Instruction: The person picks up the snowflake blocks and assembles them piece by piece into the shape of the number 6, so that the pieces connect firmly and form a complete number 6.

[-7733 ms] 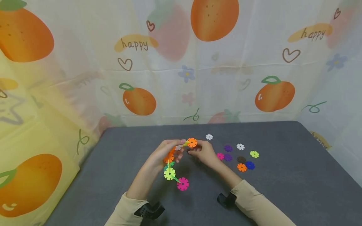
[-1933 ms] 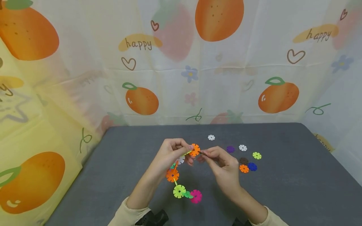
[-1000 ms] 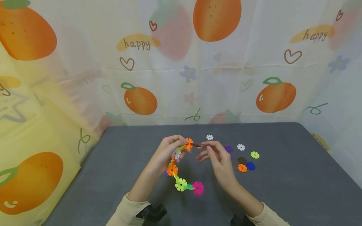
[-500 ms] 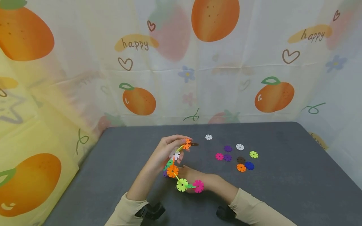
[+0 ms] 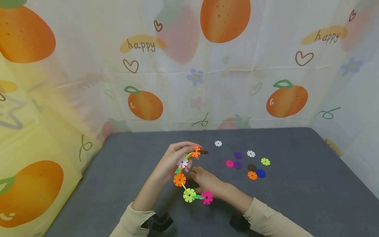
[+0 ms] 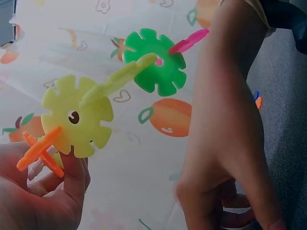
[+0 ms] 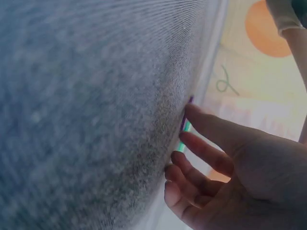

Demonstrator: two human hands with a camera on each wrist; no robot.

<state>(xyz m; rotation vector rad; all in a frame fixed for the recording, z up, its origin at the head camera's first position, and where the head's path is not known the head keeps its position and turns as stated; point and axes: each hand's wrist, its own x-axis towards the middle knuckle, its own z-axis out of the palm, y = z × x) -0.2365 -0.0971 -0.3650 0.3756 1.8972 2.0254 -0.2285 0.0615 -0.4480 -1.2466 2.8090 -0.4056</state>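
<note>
Left hand [image 5: 173,161] pinches disc chain [image 5: 179,180]; right hand [image 5: 208,181], below that grip, fingers bent at purple disc [image 7: 183,124]; cannot tell if gripped.

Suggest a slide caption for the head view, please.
Left hand holds a chain of notched discs, right hand low beside it, loose discs on the table.

Linked discs [image 5: 182,181]: smooth plas., semi-gloss. Tabletop [image 5: 133,164]: matt, grainy surf. Backdrop [image 5: 177,82]: creased thin sheet. Sleeves [image 5: 275,217]: matt cloth.
</note>
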